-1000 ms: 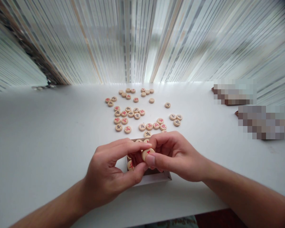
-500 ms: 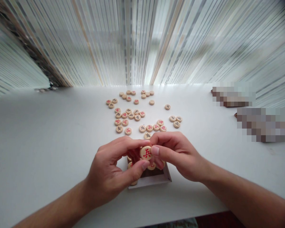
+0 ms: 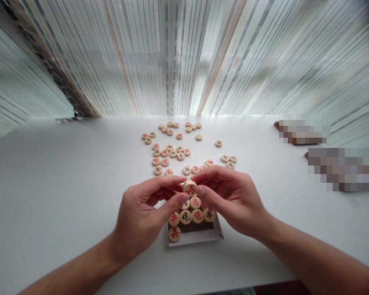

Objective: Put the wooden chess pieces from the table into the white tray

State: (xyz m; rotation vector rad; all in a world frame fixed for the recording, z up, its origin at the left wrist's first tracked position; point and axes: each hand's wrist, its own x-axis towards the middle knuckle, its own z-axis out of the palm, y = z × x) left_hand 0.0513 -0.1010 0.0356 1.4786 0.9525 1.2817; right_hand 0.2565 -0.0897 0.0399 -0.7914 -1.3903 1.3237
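1. Piece (image 3: 190,189) sits mid-frame over the box (image 3: 199,236), pinched by the fingers of my left hand (image 3: 143,213) and right hand (image 3: 238,200).
2. I'd grip its rim lightly, face uncovered, clear of the boxed pieces (image 3: 186,216).

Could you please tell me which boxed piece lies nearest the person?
The red-marked piece at the near left corner of the box; the visible others lie farther back.

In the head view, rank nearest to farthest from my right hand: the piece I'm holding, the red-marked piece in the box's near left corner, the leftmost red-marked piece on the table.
1. Held piece, touching the right hand.
2. Red-marked corner piece, inside the box, near left.
3. Leftmost red-marked piece, beyond the box, back left.
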